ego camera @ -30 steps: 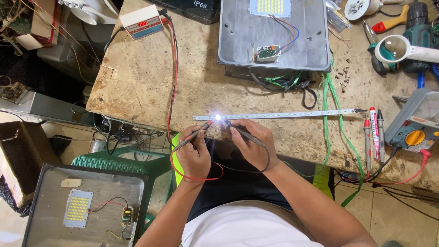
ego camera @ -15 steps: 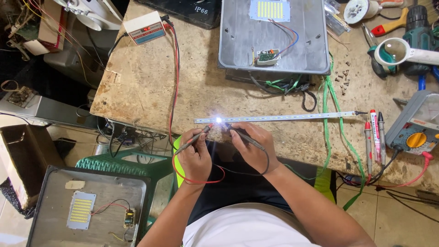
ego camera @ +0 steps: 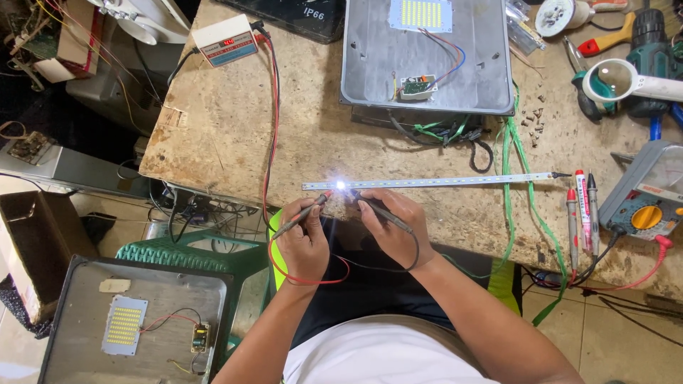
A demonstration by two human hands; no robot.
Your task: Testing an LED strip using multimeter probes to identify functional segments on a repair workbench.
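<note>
**Probes on a lit strip**

The LED strip [ego camera: 427, 182] lies mid-frame on the desk [ego camera: 213, 135], one diode glowing. The left hand [ego camera: 304, 238] grips the red probe [ego camera: 302, 215], the right hand [ego camera: 393, 226] the black probe [ego camera: 380, 209]. A slipped tip could bridge neighbouring pads and short them.

Two hands are seen, the left hand [ego camera: 304, 242] and the right hand [ego camera: 395, 229], and two test probes are counted, one red-wired probe [ego camera: 302, 213] and one black-wired probe [ego camera: 384, 211]. One LED strip [ego camera: 441, 182], two metal lamp housings [ego camera: 370, 78] [ego camera: 85, 299], one magnifying glass [ego camera: 617, 80] and one multimeter [ego camera: 649, 203] are counted.
</note>
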